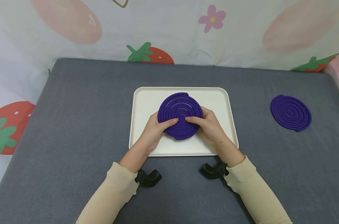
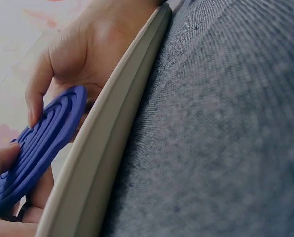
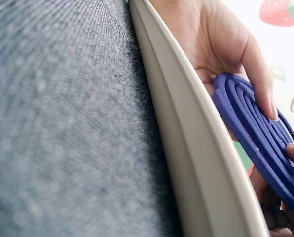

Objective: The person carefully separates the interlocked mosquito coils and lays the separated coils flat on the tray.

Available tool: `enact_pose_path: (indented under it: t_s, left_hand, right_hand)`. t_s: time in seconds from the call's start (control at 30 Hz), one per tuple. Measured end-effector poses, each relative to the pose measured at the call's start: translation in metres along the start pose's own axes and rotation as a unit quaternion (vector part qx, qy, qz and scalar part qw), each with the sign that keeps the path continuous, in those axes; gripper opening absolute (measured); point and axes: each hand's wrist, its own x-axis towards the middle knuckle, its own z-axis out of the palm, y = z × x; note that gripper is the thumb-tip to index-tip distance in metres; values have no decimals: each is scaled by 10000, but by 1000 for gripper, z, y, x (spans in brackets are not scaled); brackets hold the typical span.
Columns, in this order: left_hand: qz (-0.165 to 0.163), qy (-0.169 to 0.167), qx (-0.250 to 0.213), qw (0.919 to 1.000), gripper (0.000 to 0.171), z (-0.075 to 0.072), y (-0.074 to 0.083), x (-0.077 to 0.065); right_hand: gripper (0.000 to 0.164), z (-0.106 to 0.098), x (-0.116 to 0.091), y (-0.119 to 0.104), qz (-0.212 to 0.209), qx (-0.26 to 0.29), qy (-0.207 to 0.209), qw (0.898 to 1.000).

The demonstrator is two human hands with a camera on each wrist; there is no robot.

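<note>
Over the tray, both hands hold a flat purple spiral disc (image 1: pixel 180 107), a coiled strand with thin gaps between some turns. My left hand (image 1: pixel 155 128) grips its left side, thumb lying across the face toward the centre. The right hand (image 1: pixel 211 125) grips the opposite side, its thumb also pointing at the centre. Most other fingers are hidden behind the disc. Both wrist views show the disc (image 2: pixel 41 143) tilted, with fingers (image 3: pixel 260 81) at its face and back. Beneath it lies a cream rectangular tray (image 1: pixel 142 99).
A second purple spiral disc (image 1: pixel 291 113) lies flat on the grey cloth-covered table (image 1: pixel 82 124), right of the tray. Behind the table hangs a white curtain (image 1: pixel 175 25) printed with strawberries and a flower. Black devices (image 1: pixel 148 178) are worn at both wrists.
</note>
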Motion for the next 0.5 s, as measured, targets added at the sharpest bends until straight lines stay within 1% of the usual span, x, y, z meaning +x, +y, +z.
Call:
enact_pose_path:
  t_s: [0.13, 0.23, 0.5]
  left_hand:
    - [-9, -118, -4, 9999, 55, -1, 0, 0]
    - [-3, -186, -46, 9998, 54, -2, 0, -1]
    - [63, -566, -2, 9984, 56, -1, 1, -3]
  right_hand:
    - [30, 1, 0, -1, -29, 67, 31, 10000]
    - [32, 2, -1, -2, -15, 83, 86, 9999]
    - [52, 3, 0, -1, -109, -161, 375, 9991]
